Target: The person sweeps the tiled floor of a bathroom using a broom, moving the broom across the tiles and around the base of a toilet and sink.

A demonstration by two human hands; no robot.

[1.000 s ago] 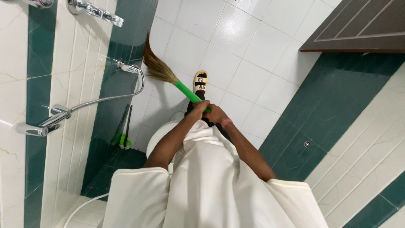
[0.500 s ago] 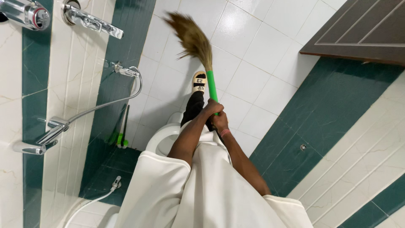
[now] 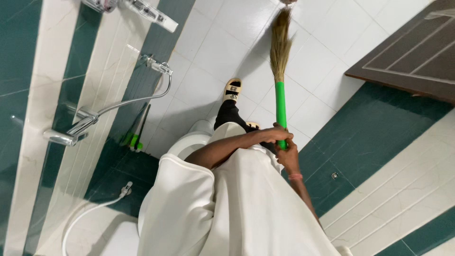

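Hands: left hand [image 3: 272, 135] and right hand [image 3: 287, 150] together on the lower end of the broom [image 3: 280, 90], fingers clamped around its green handle, right below left.
Change: broom swung from the left, near the wall taps, over to the right within a second; bristles now pointing up the white floor [image 3: 222, 47] toward the dark door [image 3: 417, 57].
Meaning: sweeping stroke apparently carried across the tiles, a fresh strip now under the bristles.
Foot: one sandal [image 3: 232, 89] planted left of the handle.
Hidden: bristle tip cut off at the top edge; toilet [image 3: 189, 142] mostly covered by the white shirt; second foot barely showing; any dust on the floor too small to make out.
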